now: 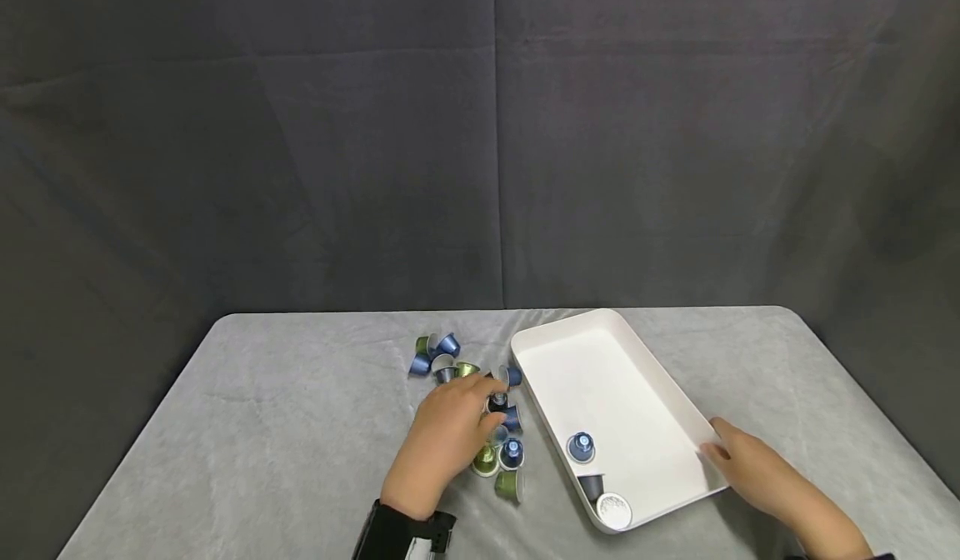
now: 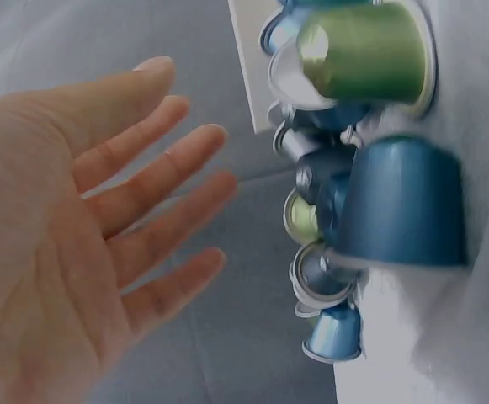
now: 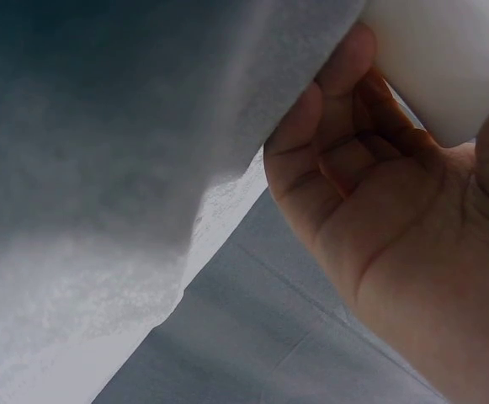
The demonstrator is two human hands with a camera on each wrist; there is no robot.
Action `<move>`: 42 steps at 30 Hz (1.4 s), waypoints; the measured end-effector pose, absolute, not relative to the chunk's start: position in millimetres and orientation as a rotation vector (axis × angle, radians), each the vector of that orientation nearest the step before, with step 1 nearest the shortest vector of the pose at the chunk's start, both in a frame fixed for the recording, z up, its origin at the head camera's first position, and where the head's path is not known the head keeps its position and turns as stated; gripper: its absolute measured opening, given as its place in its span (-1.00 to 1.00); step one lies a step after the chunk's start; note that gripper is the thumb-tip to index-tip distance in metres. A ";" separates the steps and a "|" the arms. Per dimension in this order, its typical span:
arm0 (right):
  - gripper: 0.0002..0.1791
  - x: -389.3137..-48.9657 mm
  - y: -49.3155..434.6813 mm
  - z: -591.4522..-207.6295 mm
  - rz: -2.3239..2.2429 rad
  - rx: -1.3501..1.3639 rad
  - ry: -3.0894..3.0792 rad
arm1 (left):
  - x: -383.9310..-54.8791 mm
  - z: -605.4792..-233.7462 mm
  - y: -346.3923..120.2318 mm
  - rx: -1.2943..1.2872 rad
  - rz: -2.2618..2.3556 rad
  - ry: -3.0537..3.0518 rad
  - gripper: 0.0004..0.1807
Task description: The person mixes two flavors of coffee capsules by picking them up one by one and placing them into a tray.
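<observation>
White tray (image 1: 637,377) sits right of centre in the head view, long axis running upper left to lower right; our right hand (image 1: 761,470) grips its right edge. Loose capsules (image 1: 512,453) line the tray's left side, above and right of our left hand (image 1: 446,427), the nearer one. We have that hand's fingers parted, nothing held.

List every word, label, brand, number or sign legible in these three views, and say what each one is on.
None can be read in any view.
White-faced capsule in the white tray: faint marks on its face, too small to read.
Green capsule and large blue capsule, left wrist view: blurred, no lettering discernible.
White tray: no lettering visible.
</observation>
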State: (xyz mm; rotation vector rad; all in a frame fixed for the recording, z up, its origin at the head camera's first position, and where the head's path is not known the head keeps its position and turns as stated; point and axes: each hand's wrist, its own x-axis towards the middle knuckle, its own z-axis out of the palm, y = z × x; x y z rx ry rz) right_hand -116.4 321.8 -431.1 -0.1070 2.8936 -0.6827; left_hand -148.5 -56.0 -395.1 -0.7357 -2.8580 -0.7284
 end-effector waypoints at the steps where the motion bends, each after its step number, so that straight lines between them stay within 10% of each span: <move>1: -0.83 -116.3 321.7 -431.0 -0.680 -0.107 2.895 | -148.8 -394.9 -58.1 -0.716 -0.737 -2.864 -0.65; 42: -0.80 -116.4 321.8 -433.6 -0.690 -0.125 2.904 | -150.4 -410.4 -71.7 -0.250 -0.669 -3.217 -0.51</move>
